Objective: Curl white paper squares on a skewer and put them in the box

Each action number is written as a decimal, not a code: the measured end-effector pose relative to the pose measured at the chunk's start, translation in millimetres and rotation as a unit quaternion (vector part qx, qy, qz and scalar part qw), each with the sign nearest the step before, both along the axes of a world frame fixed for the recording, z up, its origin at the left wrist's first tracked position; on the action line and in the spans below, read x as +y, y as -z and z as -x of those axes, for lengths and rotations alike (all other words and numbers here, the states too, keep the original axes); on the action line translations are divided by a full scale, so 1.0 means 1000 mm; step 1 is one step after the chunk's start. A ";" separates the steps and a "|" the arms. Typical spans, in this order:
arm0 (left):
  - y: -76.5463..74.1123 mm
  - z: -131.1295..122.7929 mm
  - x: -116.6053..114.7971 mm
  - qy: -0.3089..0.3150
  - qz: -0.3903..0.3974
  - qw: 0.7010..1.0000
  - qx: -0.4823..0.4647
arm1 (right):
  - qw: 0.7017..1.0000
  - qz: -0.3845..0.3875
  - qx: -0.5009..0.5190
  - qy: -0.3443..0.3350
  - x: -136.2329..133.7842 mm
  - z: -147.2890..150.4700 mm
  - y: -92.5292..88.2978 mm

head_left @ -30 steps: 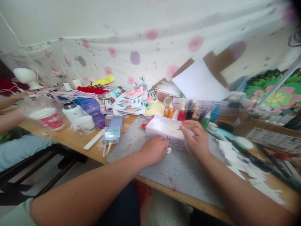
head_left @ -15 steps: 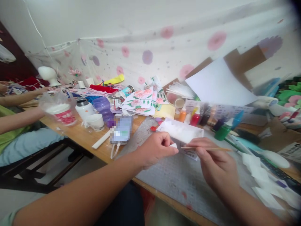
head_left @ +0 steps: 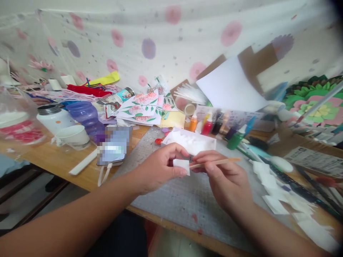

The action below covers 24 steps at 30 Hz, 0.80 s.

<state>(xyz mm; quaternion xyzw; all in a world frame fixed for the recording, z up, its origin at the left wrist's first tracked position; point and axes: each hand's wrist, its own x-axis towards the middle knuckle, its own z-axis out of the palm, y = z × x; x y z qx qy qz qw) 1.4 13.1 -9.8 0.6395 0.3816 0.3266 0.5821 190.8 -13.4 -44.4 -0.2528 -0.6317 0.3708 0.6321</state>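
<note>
Between the thumb and fingers of my left hand [head_left: 163,166] is a small white piece of paper [head_left: 182,166], held over the grey cutting mat [head_left: 171,210]. My right hand [head_left: 226,176] pinches a thin wooden stick [head_left: 221,162], whose left end is close beside the paper's right edge; whether they touch I cannot tell. Just behind both hands stands an open white box [head_left: 206,140] with white bits inside. A red blob [head_left: 158,141] lies at the box's left corner.
Bottles of paint, among them a green bottle [head_left: 236,138], line the back. White paper pieces [head_left: 273,207] lie at the right. A phone [head_left: 114,146] with a cable, a white cup [head_left: 73,136] and a purple bottle [head_left: 85,119] stand at the left.
The view has swung right, so the table's things sit further left. My left fingers have opened around the paper, showing more of it, and the stick has come nearer to it.
</note>
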 end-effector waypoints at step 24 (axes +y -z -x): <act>-0.004 -0.001 -0.008 0.082 0.172 0.960 -0.204 | 0.983 -0.156 -0.092 0.039 -0.013 -0.007 -0.022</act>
